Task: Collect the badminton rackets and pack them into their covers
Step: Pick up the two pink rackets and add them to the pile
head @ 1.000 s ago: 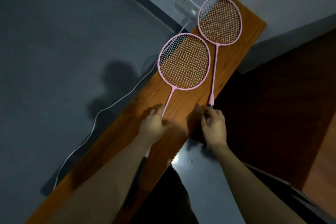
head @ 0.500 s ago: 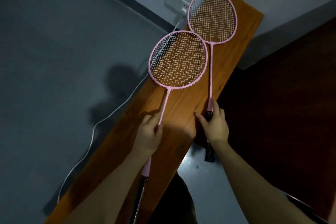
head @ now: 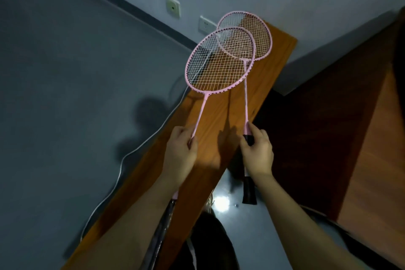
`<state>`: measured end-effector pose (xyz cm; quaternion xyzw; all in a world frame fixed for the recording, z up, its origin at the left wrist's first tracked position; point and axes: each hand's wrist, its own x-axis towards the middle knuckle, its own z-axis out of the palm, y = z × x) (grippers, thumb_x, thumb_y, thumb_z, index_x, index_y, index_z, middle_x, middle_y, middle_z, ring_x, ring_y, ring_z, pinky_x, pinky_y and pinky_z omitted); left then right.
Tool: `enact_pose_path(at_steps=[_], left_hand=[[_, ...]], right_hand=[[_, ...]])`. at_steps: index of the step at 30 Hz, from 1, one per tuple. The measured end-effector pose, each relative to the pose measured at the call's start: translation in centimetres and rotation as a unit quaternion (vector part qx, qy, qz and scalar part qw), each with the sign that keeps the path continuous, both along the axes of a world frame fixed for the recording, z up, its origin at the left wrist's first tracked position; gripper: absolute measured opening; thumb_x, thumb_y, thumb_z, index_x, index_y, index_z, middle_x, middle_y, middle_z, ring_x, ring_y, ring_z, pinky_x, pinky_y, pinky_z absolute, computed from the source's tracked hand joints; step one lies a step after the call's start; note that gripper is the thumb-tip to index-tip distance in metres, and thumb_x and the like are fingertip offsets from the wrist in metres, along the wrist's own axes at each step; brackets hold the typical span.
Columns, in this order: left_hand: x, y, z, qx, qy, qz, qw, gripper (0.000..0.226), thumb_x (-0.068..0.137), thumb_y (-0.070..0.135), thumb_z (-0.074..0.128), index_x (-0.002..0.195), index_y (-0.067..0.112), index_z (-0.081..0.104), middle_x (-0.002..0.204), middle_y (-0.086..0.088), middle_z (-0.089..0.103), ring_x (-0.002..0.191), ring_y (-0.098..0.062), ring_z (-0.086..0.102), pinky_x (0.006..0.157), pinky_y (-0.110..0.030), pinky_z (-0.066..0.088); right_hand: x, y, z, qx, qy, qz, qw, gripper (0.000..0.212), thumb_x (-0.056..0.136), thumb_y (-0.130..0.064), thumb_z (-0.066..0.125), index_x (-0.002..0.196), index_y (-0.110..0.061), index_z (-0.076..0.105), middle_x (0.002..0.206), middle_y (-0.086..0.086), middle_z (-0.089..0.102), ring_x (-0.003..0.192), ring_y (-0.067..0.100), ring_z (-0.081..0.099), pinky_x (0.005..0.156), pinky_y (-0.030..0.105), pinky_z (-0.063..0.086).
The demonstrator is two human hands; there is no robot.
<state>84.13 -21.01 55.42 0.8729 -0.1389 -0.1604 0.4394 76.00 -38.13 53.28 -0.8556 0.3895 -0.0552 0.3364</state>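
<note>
Collecting: left hand [head: 180, 155] gripping one racket [head: 219, 61], right hand [head: 257, 152] gripping the other [head: 259, 35]. Next: finding covers, none visible.

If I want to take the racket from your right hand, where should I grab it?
Grab the thin pink shaft of the right racket, just above the right hand. That stretch is bare and sticks out above the wooden shelf. Come from the right side, since the left racket overlaps its head on the left.
</note>
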Motion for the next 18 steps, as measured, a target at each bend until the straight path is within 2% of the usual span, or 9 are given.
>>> enact_pose_path(at_steps=[2,5,9,13,15,17,18], left_hand=[[-0.6,0.2,2.5,0.001,-0.011,0.007,1.0,0.034,0.092,0.014,0.052,0.126,0.013,0.054,0.102,0.003,0.048,0.082,-0.007,0.053,0.069,-0.003,0.042],[-2.1,1.1,6.4,-0.018,-0.02,0.016,1.0,0.031,0.091,0.016,0.054,0.122,0.014,0.056,0.103,0.005,0.05,0.09,-0.007,0.054,0.075,-0.009,0.042],[-5.2,2.7,11.6,-0.06,-0.065,-0.002,0.996,0.028,0.091,0.014,0.053,0.119,0.015,0.057,0.097,0.007,0.049,0.084,-0.006,0.053,0.07,-0.013,0.044],[-8.4,3.0,15.8,-0.071,-0.129,-0.029,0.989,0.031,0.09,0.012,0.053,0.121,0.011,0.057,0.097,0.004,0.049,0.081,-0.009,0.053,0.068,-0.011,0.042],[-10.2,2.6,17.4,-0.125,-0.158,-0.053,0.978,0.031,0.087,0.006,0.057,0.119,0.006,0.059,0.095,0.0,0.052,0.079,-0.01,0.053,0.069,-0.015,0.045],[-11.9,1.5,19.1,-0.145,-0.166,-0.054,0.974,0.032,0.085,0.002,0.059,0.117,0.004,0.06,0.094,-0.004,0.054,0.078,-0.012,0.053,0.073,-0.021,0.048],[-12.7,0.8,20.0,-0.15,-0.163,-0.051,0.974,0.033,0.085,0.001,0.059,0.118,0.004,0.06,0.095,-0.005,0.055,0.079,-0.012,0.054,0.076,-0.02,0.047]], right_hand=[[-1.0,0.9,2.4,0.002,-0.02,0.001,1.0,0.047,0.09,-0.03,0.059,0.134,-0.02,0.047,0.108,0.003,0.054,0.088,0.016,0.057,0.074,0.036,0.051],[-2.6,2.3,6.6,0.003,-0.054,-0.003,0.999,0.047,0.089,-0.03,0.06,0.133,-0.02,0.049,0.102,-0.003,0.052,0.084,0.01,0.054,0.07,0.029,0.048],[-6.3,4.6,12.5,0.006,-0.12,-0.013,0.993,0.044,0.087,-0.026,0.062,0.13,-0.019,0.053,0.097,-0.004,0.055,0.082,0.008,0.054,0.073,0.031,0.05],[-10.4,6.1,17.2,-0.003,-0.163,-0.04,0.986,0.042,0.086,-0.024,0.064,0.127,-0.02,0.055,0.098,-0.001,0.059,0.084,0.009,0.055,0.073,0.028,0.047],[-12.7,6.2,19.0,-0.013,-0.185,-0.057,0.981,0.042,0.085,-0.023,0.065,0.126,-0.02,0.056,0.097,-0.001,0.059,0.083,0.007,0.055,0.071,0.022,0.045],[-15.0,5.6,20.8,-0.03,-0.202,-0.072,0.976,0.042,0.084,-0.022,0.065,0.125,-0.02,0.058,0.096,-0.002,0.06,0.083,0.005,0.054,0.069,0.014,0.041],[-16.2,5.2,21.6,-0.041,-0.209,-0.079,0.974,0.041,0.083,-0.021,0.066,0.124,-0.019,0.059,0.096,-0.001,0.061,0.083,0.005,0.054,0.069,0.015,0.04]])
